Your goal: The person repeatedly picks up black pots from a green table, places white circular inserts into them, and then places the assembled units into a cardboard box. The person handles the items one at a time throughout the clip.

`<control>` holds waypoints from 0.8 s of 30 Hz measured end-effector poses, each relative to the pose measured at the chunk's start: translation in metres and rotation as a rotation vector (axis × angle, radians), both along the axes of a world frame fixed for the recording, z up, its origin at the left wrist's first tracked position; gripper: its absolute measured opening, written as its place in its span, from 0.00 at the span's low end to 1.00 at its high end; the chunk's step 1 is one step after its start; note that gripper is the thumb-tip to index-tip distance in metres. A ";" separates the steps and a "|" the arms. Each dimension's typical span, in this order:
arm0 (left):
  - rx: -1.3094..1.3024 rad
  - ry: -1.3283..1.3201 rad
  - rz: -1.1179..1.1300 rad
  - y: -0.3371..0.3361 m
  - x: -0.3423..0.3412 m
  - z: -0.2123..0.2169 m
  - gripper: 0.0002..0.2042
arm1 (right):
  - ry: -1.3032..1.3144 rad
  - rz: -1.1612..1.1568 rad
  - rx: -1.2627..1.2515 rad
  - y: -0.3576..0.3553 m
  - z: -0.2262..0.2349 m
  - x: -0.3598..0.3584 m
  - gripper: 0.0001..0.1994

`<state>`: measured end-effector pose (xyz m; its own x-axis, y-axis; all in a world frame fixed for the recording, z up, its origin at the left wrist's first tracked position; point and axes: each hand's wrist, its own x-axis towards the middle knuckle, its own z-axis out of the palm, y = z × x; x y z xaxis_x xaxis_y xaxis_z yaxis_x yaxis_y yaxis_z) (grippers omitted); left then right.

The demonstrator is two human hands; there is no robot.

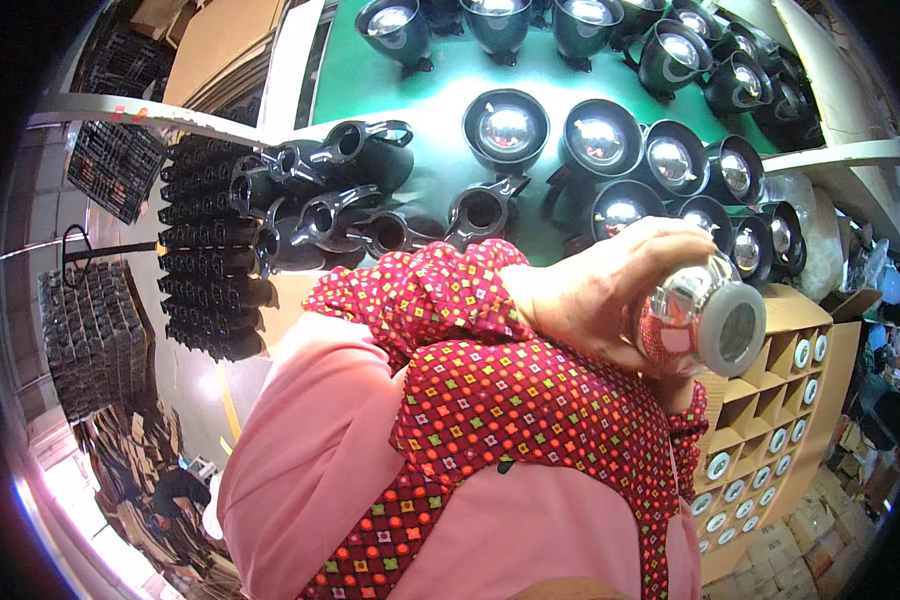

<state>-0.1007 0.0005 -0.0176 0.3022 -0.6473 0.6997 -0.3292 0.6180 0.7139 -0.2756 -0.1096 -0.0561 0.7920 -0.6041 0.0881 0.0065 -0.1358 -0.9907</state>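
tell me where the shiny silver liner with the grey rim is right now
In the head view it sits right of centre: the silver liner is gripped in a hand, just above the divided cardboard box and below the green table.

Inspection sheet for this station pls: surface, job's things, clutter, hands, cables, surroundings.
Surface: green worktop, mostly covered with parts.
Job's things: silvery glass flask liner with a grey rim, held above a cardboard divider box that has more liners in its cells.
Clutter: black jug shells standing open end up with shiny liners inside; black handled jug shells lying on their sides.
Hands: one hand grips the liner; which hand it is cannot be told; the other is hidden by the patterned sleeves.
Cables: nothing seen.
Surroundings: stacked black parts at left; black crates; cardboard sheets.
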 end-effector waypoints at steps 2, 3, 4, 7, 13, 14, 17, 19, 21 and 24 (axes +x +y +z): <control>0.113 0.001 -0.004 0.022 0.015 -0.009 0.54 | 0.047 0.049 0.053 -0.002 -0.018 -0.001 0.44; 0.173 -0.002 -0.026 0.030 0.023 -0.012 0.55 | 0.060 0.059 0.083 -0.006 -0.027 -0.006 0.44; 0.210 -0.120 0.125 0.027 0.015 -0.017 0.53 | 0.079 0.114 0.117 -0.024 -0.037 -0.018 0.43; 0.689 -0.353 0.609 0.077 0.025 -0.065 0.44 | 0.175 0.163 0.217 -0.038 -0.071 -0.040 0.41; 1.100 -0.449 0.744 0.131 0.034 -0.146 0.25 | -0.148 0.089 0.883 -0.042 -0.078 -0.068 0.38; 1.113 -0.425 0.728 0.129 0.037 -0.144 0.24 | -0.261 0.037 1.122 -0.036 -0.046 -0.056 0.38; 1.214 -0.369 0.610 0.128 0.050 -0.107 0.23 | -0.191 0.010 0.901 -0.038 -0.024 -0.050 0.41; 1.289 -0.253 0.587 0.131 0.064 -0.054 0.21 | -0.167 -0.050 0.908 -0.047 -0.037 -0.060 0.43; 1.119 -0.296 0.645 0.143 0.081 -0.010 0.24 | -0.277 -0.114 1.145 -0.051 -0.041 -0.065 0.43; 0.926 0.148 0.442 0.144 0.090 0.073 0.30 | -0.304 -0.151 1.224 -0.053 -0.041 -0.068 0.42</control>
<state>-0.0109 0.1442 0.0550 0.6858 -0.7235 -0.0794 -0.2632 -0.3482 0.8997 -0.3436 -0.1627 -0.0973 0.7543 -0.5013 -0.4239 0.3192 0.8443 -0.4304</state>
